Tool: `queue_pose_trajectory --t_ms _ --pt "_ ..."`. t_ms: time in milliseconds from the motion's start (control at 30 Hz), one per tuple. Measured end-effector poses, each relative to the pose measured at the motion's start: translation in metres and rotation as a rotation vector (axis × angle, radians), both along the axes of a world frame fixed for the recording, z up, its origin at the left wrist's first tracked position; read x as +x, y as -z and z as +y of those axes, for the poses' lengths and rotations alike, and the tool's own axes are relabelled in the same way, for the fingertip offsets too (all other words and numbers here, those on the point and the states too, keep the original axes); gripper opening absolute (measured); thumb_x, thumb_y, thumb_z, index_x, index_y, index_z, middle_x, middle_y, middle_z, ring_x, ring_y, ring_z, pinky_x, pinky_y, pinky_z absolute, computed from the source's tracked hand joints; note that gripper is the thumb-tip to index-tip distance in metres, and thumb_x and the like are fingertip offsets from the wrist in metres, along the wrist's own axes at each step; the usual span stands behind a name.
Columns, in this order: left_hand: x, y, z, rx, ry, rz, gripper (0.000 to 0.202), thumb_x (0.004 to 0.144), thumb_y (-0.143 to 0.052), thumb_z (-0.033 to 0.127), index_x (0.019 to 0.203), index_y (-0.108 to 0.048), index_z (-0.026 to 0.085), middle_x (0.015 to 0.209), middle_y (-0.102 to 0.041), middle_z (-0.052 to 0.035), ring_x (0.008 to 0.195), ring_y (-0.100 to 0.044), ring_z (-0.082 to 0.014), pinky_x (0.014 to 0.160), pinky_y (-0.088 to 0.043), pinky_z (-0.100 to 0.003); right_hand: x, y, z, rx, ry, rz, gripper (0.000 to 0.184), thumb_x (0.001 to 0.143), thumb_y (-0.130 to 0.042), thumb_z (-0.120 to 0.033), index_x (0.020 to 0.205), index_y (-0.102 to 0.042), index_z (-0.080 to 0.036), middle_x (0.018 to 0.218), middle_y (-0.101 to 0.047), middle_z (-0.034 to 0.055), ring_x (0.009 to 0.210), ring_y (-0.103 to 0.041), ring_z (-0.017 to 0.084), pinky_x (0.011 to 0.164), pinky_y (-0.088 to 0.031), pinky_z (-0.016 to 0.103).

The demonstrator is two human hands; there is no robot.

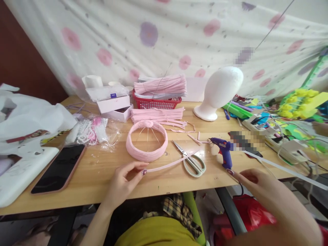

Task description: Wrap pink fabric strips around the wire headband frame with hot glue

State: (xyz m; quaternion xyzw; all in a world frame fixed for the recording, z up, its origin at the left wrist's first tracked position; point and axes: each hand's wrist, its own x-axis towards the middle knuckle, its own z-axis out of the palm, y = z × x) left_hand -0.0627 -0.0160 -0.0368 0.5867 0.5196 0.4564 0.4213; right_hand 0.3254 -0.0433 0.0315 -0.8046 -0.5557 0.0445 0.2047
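Observation:
My left hand rests at the front edge of the wooden table, thumb and fingers pinched on one end of a thin pink strip. The strip runs right, across the scissors. Just behind my left hand sits a round pink wrapped ring frame with thin wires across its top. My right hand reaches forward, fingers stretched toward the blue glue gun, apart from it and holding nothing.
A black phone lies at the left beside white bags. At the back stand a red basket of pink strips, more strips, white boxes, a foam head. Cables, a power strip and colourful craft bits fill the right.

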Motion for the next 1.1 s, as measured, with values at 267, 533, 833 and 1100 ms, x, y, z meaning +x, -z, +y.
queue_pose_trajectory --t_ms 267,533,833,1100 --pt "0.026 -0.021 -0.019 -0.138 -0.066 -0.333 0.024 0.079 -0.074 0.033 0.098 -0.079 0.020 0.093 -0.078 -0.0050 0.086 -0.072 -0.0181 0.080 -0.058 -0.025 -0.152 -0.008 0.021 0.237 -0.896 0.063 0.026 0.096 -0.060 -0.037 0.117 -0.063 -0.022 0.122 -0.068 0.0107 0.106 -0.067 0.025 0.088 -0.054 0.038" --pt "0.014 -0.021 -0.012 -0.191 0.138 -0.377 0.014 0.084 -0.073 0.030 0.093 -0.079 0.020 0.086 -0.079 -0.0036 0.080 -0.072 -0.0146 0.078 -0.059 -0.022 -0.166 0.005 0.038 0.129 -1.089 0.212 0.021 0.101 -0.053 -0.028 0.092 -0.070 -0.019 0.079 -0.073 0.0028 0.070 -0.067 0.016 0.065 -0.046 0.025" --pt "0.009 -0.026 -0.004 -0.251 0.214 -0.409 0.019 0.074 -0.083 0.033 0.082 -0.075 0.017 0.082 -0.077 -0.0032 0.075 -0.070 -0.0122 0.073 -0.057 -0.021 -0.166 0.002 0.050 0.185 -1.179 0.400 0.018 0.099 -0.050 -0.015 0.097 -0.068 -0.019 0.084 -0.071 0.0030 0.078 -0.065 0.013 0.069 -0.048 0.023" --pt "0.006 -0.030 -0.009 -0.225 0.306 -0.387 0.034 0.072 -0.083 0.047 0.075 -0.065 0.018 0.077 -0.070 -0.0036 0.074 -0.070 -0.0173 0.072 -0.060 -0.030 -0.162 -0.001 0.049 0.179 -1.243 0.489 0.015 0.098 -0.055 -0.018 0.095 -0.069 -0.022 0.083 -0.072 0.0026 0.079 -0.065 0.015 0.070 -0.051 0.025"
